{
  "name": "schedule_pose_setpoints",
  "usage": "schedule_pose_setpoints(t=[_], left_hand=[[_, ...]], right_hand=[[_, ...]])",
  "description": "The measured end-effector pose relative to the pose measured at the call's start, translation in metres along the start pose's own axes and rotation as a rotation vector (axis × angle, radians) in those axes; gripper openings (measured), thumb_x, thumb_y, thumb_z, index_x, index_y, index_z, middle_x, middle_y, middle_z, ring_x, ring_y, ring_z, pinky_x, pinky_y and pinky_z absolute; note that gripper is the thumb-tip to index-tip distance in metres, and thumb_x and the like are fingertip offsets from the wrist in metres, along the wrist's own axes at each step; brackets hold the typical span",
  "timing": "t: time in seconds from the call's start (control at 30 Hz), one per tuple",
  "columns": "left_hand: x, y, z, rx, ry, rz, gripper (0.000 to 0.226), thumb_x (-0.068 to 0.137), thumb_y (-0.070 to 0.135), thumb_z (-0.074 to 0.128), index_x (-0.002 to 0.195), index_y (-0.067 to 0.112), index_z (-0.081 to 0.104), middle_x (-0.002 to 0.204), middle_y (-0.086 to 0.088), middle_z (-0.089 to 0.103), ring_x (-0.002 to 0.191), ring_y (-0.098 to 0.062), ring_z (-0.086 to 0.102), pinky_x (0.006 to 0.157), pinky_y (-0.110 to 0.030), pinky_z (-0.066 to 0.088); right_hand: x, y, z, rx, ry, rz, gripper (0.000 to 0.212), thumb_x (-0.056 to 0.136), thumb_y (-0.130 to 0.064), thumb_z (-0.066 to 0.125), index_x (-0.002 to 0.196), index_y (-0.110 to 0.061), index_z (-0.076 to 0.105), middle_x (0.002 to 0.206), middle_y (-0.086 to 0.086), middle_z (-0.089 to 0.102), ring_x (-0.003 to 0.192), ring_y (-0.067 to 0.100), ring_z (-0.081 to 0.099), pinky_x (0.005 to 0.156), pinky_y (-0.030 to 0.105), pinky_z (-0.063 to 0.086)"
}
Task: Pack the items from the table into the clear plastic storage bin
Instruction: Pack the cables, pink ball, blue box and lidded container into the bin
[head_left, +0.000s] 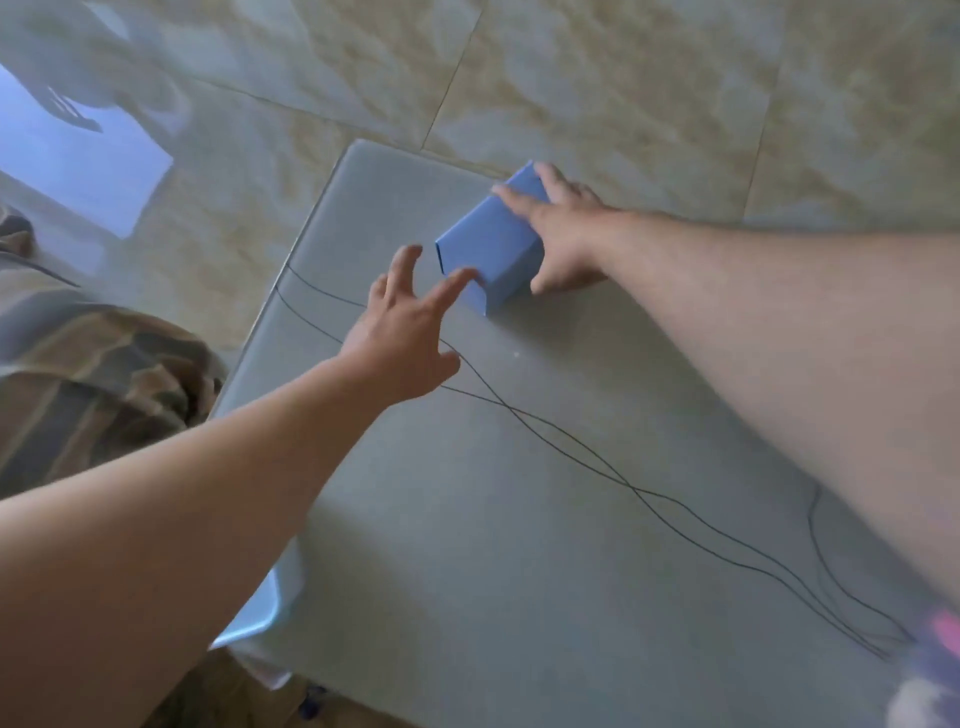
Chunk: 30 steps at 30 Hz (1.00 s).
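1. One item in view: blue box (488, 249), lying at the far end of the worktop (467, 519), near the far edge. No bin clearly in view; a pale plastic rim shows under the worktop's left edge, can't tell what it is.
2. Key relation: the box's long axis runs from near-left to far-right, away from the person. Right hand (566, 234) is on its right flank; left hand (400, 327) is just short of its near-left end.
3. Right grip: spread along the box, fingers laid over the top far end, thumb low by the near right corner. Touching the box, but not closed round it.
4. Left grip: open, fingers splayed. One fingertip overlaps the near end face; can't tell if it is touching or just in front. Nothing held.
5. Right hand is the nearer and already on it. My read: a two-hand clamp across the short width, or the left taking the near end. Left needs only a short reach forward.
6. Box: matte blue card, rectangular, sharp folded edges, a flap seam on the near end. Probably light, and may dent if squeezed hard.
7. Worktop: smooth grey matte, rounded corner. Thin dark cord (571, 441) snakes across it, passing under the left hand, clear of the box.
8. Floor: glossy beige marbled tile.
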<state>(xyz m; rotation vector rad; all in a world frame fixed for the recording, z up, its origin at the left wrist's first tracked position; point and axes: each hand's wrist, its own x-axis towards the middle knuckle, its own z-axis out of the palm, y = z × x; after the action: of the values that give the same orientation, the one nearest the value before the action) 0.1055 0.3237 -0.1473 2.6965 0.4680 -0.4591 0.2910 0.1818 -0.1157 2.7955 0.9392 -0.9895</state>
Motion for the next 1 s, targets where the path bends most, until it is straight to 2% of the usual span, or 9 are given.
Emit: schedule_pose_setpoints(t=[0.13,0.27,0.37,0.5,0.67,0.77,0.83,0.9,1.0], left_hand=[[0.022,-0.001,0.014,-0.215,0.055,0.011,0.117,0.076,0.038,0.082,0.162,0.042,0.003,0.165,-0.008,0.001,0.12,-0.03,0.051,0.089,-0.036,0.049],[0.004,0.006,0.019,-0.299,0.099,-0.1,0.112,0.072,0.039,0.083,0.16,0.037,0.014,0.15,-0.003,0.022,0.101,-0.03,0.06,0.084,-0.035,0.05],[-0.036,0.008,0.03,-0.233,0.057,-0.121,0.098,0.07,0.031,0.085,0.152,0.036,0.031,0.145,-0.002,0.027,0.101,-0.036,0.061,0.076,-0.033,0.045],[-0.114,0.016,0.063,-0.21,-0.089,-0.022,0.091,0.068,0.018,0.079,0.145,0.041,0.036,0.144,0.008,0.027,0.097,-0.031,0.065,0.069,-0.031,0.048],[-0.201,0.043,0.094,-0.232,-0.297,0.009,0.09,0.064,0.028,0.072,0.142,0.05,0.035,0.146,0.018,0.033,0.11,-0.02,0.065,0.083,-0.031,0.055],[-0.218,0.061,0.075,-0.509,-0.486,-0.095,0.092,0.058,0.046,0.082,0.14,0.062,0.043,0.143,0.028,0.047,0.123,-0.001,0.056,0.102,-0.025,0.048],[-0.219,0.087,0.048,-0.851,-0.56,-0.231,0.08,0.061,0.051,0.089,0.134,0.06,0.057,0.138,0.017,0.063,0.128,-0.006,0.058,0.11,-0.037,0.046],[-0.217,0.128,0.018,-1.135,-0.582,-0.334,0.058,0.073,0.049,0.082,0.128,0.05,0.066,0.134,0.005,0.068,0.125,-0.018,0.064,0.104,-0.045,0.051],[-0.211,0.204,-0.017,-1.273,-0.605,-0.327,0.046,0.085,0.045,0.061,0.131,0.043,0.066,0.131,0.002,0.071,0.119,-0.025,0.068,0.093,-0.053,0.058]], right_hand=[[-0.001,0.004,0.039,0.043,0.138,-0.026,0.109,0.073,-0.02,0.073,0.152,-0.062,0.011,0.166,-0.008,-0.012,0.146,0.034,0.021,0.111,0.05,0.045],[-0.037,0.002,0.078,0.136,0.195,-0.102,0.093,0.073,-0.018,0.074,0.145,-0.054,0.028,0.155,-0.002,0.005,0.134,0.035,0.033,0.11,0.05,0.045],[-0.086,-0.004,0.115,0.199,0.169,-0.12,0.089,0.077,-0.02,0.073,0.146,-0.052,0.028,0.16,-0.004,0.003,0.136,0.034,0.041,0.111,0.045,0.045],[-0.178,-0.01,0.176,0.314,0.014,-0.004,0.1,0.081,-0.018,0.07,0.155,-0.052,0.012,0.165,-0.013,0.005,0.128,0.031,0.056,0.095,0.036,0.049],[-0.275,0.002,0.234,0.521,-0.141,0.037,0.094,0.08,-0.02,0.067,0.157,-0.05,0.021,0.16,-0.016,0.016,0.127,0.022,0.056,0.096,0.028,0.045],[-0.314,0.033,0.231,0.769,-0.246,0.091,0.093,0.065,-0.038,0.08,0.146,-0.051,0.036,0.143,-0.021,0.039,0.122,0.009,0.057,0.101,0.021,0.046],[-0.338,0.062,0.209,1.125,-0.314,0.159,0.085,0.055,-0.042,0.089,0.133,-0.048,0.054,0.128,-0.015,0.06,0.106,0.01,0.065,0.094,0.031,0.056],[-0.364,0.09,0.175,1.442,-0.333,0.2,0.07,0.059,-0.046,0.087,0.124,-0.038,0.064,0.103,-0.005,0.069,0.075,0.017,0.063,0.061,0.032,0.054],[-0.405,0.134,0.126,1.568,-0.216,0.183,0.061,0.076,-0.062,0.069,0.128,-0.029,0.067,0.085,-0.006,0.069,0.07,0.018,0.055,0.058,0.028,0.043]])
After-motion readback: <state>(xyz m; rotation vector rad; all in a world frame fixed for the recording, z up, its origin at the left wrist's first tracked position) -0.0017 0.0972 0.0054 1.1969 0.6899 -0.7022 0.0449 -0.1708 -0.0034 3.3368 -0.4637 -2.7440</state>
